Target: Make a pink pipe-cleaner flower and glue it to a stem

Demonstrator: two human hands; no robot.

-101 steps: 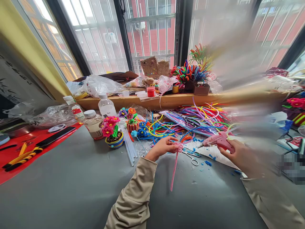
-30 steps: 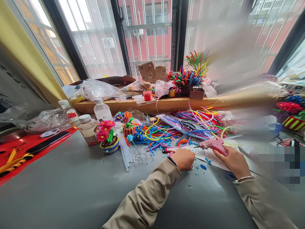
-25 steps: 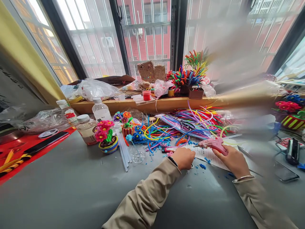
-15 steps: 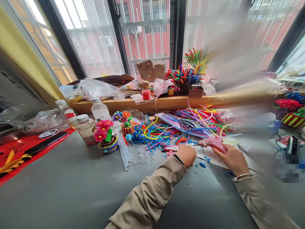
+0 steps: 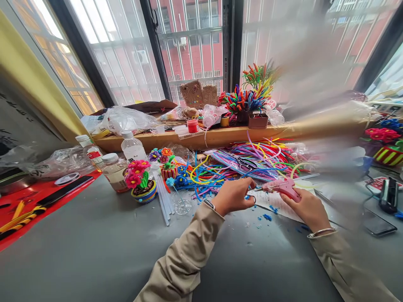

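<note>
My left hand (image 5: 234, 195) hovers just above the grey table (image 5: 94, 247), in front of the pipe-cleaner pile. Its fingers are curled, and a thin loop like the handle of small scissors (image 5: 251, 200) shows under them. My right hand (image 5: 307, 207) is closed round the grip of a pink glue gun (image 5: 281, 186). The gun rests over a white paper sheet (image 5: 277, 202), and its nozzle points left toward my left fingertips, a short gap away. Blue fluff scraps (image 5: 267, 217) lie between the hands.
A heap of coloured pipe cleaners (image 5: 252, 159) fills the table's far side, below a wooden sill (image 5: 204, 137). To the left are a pipe-cleaner flower pot (image 5: 140, 179), clear glue sticks (image 5: 165, 196), two bottles (image 5: 115, 171) and a red mat (image 5: 28, 200). A phone (image 5: 376, 225) lies at the right.
The pink pipe-cleaner piece that my left hand held earlier has left it. That hand then pressed on the table near the scissors and has now risen and moved left. The glue gun barely moved.
</note>
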